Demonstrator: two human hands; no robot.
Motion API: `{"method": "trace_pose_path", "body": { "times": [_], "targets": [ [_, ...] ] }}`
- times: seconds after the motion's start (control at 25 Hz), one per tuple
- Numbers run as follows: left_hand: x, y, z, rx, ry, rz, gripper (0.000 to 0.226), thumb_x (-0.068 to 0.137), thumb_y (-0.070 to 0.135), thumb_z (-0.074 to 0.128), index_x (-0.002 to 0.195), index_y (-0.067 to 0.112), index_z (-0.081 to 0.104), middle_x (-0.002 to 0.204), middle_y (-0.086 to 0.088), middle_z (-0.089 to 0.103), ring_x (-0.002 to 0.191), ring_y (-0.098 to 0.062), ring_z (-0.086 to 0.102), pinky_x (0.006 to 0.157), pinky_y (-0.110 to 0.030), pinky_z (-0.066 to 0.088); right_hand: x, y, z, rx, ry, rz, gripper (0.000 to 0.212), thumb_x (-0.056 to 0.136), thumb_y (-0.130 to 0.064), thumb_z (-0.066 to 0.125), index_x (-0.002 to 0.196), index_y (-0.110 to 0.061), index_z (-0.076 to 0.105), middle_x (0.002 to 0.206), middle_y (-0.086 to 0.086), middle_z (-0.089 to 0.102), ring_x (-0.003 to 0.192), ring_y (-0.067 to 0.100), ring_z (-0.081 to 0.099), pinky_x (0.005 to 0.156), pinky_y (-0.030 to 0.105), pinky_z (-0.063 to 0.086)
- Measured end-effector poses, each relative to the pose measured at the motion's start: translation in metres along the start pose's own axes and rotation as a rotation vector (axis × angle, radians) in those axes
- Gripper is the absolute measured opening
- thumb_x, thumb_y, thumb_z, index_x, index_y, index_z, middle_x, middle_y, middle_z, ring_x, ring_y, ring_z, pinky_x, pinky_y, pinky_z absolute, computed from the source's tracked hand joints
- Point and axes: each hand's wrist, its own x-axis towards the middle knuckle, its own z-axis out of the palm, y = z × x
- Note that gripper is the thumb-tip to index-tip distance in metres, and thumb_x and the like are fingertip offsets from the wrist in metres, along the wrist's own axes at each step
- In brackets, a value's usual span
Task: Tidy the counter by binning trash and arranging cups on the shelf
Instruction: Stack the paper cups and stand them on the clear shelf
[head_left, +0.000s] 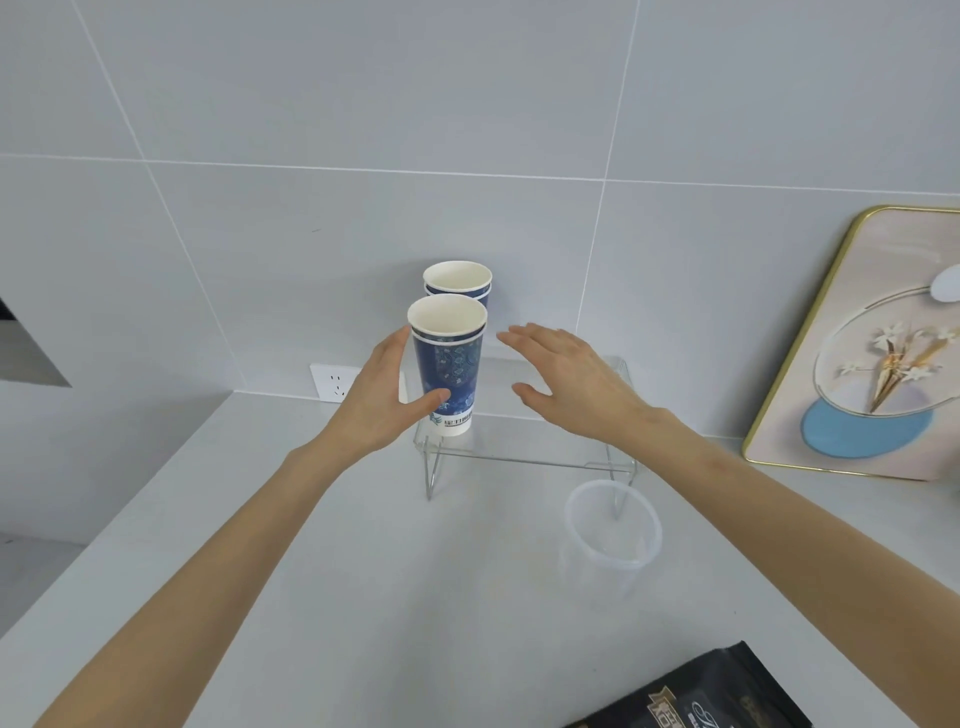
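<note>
Left hand grips the front cup: thumb across the lower blue wall, palm on the cup's left side. The other 4 fingers are hidden behind the cup, so their wrap cannot be checked. The front cup is really 2 nested cups, shown by a double rim. It stands upright at the left end of the clear shelf; whether its base rests fully on the shelf cannot be told, as the thumb and the see-through surface blur the contact.

Back cup, also a double rim, stands directly beyond the left fingertips, near the wall. Only its top shows; the front cup covers the rest.

Right hand is spread and empty, palm down over the shelf, fingertips just right of the front cup, not touching it.

Clear cup stands on the counter below the right wrist; its base is hard to make out. Black bag is cut off by the bottom edge. Framed picture is cut off at right. Socket is partly hidden behind the left hand.
</note>
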Motion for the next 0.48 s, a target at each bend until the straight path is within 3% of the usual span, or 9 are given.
{"method": "trace_pose_path", "body": {
  "times": [0.12,0.48],
  "targets": [
    [-0.024,0.005,0.012,0.11,-0.056,0.035,0.077,0.083,0.028,0.061,0.142,0.013,0.013,0.153,-0.006,0.02,0.14,-0.019,0.02,0.112,-0.028,0.019,-0.033,0.01,0.0,0.005,-0.024,0.057,0.053,0.092,-0.021,0.047,0.14,-0.016,0.025,0.151,0.005,0.029,0.14,0.02,0.024,0.116,0.035,0.013],
    [-0.074,0.027,0.09,0.21,-0.233,0.082,0.079,0.083,0.035,0.058,0.143,0.016,0.01,0.154,-0.003,0.017,0.14,-0.018,0.021,0.113,-0.03,0.02,-0.138,0.072,0.017,0.173,-0.035,0.26,0.049,0.091,-0.018,0.048,0.137,-0.016,0.031,0.145,0.003,0.037,0.133,0.022,0.036,0.107,0.035,0.033]
  ]
}}
